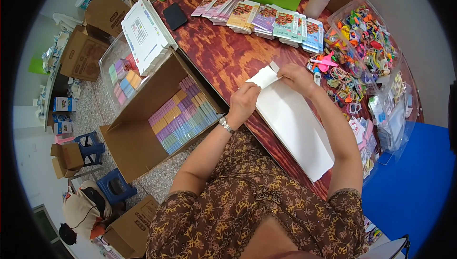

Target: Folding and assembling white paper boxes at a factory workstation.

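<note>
A long white cardboard carton lies slantwise on the table in front of me, its near end by my right forearm. At its far end, my left hand pinches the left side of a raised white flap. My right hand grips the same end from the right, fingers bent over the flap's edge. The two hands are a short way apart, with the flap between them. Whether the carton is one piece or several stacked cannot be made out.
An open brown box of pastel small packs stands left of the table. White flat cartons lie beyond it. Printed card packs line the far side. Colourful trinkets and clear plastic bins crowd the right.
</note>
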